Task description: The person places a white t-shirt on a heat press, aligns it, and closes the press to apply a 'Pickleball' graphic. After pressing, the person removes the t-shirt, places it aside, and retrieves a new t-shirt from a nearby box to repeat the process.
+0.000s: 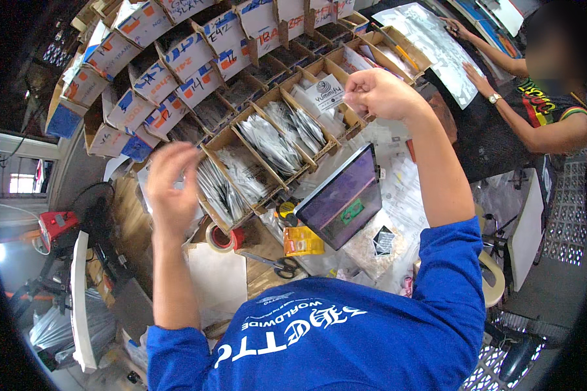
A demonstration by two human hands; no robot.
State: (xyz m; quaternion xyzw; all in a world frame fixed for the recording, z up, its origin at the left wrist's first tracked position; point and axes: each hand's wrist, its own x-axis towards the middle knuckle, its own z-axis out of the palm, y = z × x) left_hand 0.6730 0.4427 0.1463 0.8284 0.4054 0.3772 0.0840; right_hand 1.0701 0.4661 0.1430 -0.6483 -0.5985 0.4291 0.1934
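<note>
My left hand (173, 186) is raised over the left end of a row of cardboard bins (210, 148). Its fingers are slightly blurred, loosely curved and apart, with nothing visible in them. My right hand (381, 94) is above the far right bins with its fingers curled together. At its fingertips is the edge of a white printed card (328, 92), which it appears to pinch; the contact is partly hidden. Clear packets (331, 118) lie just below the card. Bins nearer my left hand hold upright silvery-white packets (267, 140) and clear-wrapped packets (241, 173).
A tablet (346, 199) leans before the bins, beside a yellow box (303, 241), scissors (280, 266) and a red tape roll (225, 237). Tiered cardboard bins (195, 72) rise behind. At right, a co-worker's hands (476, 78) rest on a patterned sheet (430, 49).
</note>
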